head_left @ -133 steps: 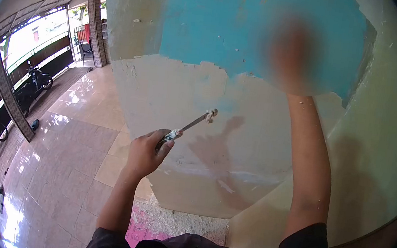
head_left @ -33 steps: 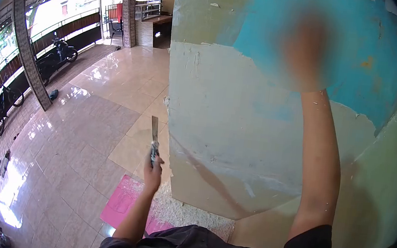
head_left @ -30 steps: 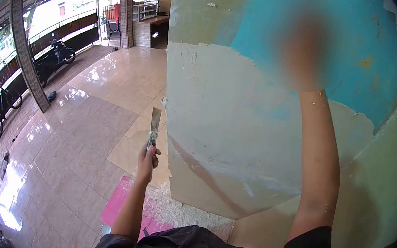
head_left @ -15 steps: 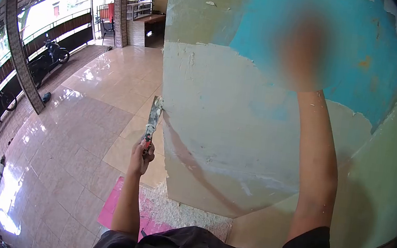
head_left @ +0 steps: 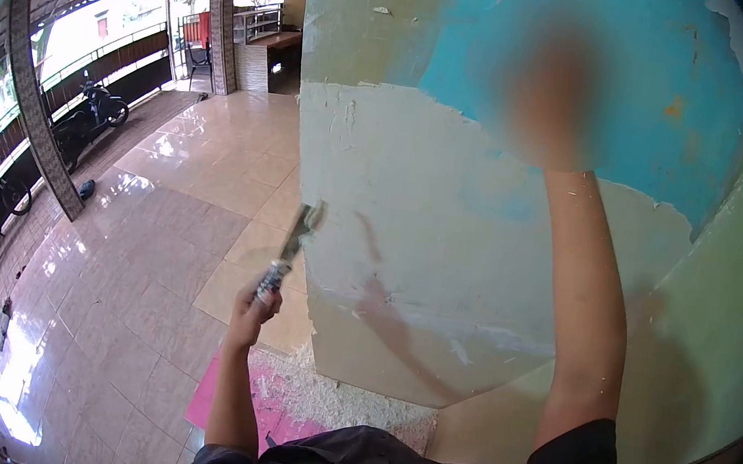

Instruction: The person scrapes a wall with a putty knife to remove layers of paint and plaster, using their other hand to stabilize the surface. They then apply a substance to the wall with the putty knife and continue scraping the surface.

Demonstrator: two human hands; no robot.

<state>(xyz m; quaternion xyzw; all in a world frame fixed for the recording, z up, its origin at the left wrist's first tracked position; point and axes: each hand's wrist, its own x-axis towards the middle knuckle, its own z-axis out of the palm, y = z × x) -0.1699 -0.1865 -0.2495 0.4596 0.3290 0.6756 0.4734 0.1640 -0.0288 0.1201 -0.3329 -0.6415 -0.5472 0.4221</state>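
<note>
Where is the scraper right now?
Head view, left of centre: the scraper is in the left hand, its blade beside the wall's left edge.

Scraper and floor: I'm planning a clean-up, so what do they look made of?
The scraper has a flat grey blade, probably dull steel; its smeared grip could be plastic or wood. The floor seems glossy ceramic or stone tile: straight joints, bright reflections.

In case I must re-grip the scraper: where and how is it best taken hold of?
Probably by the handle, coming from below, as the left hand does: the narrow handle slants down toward the person, while the flat blade points up, beside the wall's edge.
</note>
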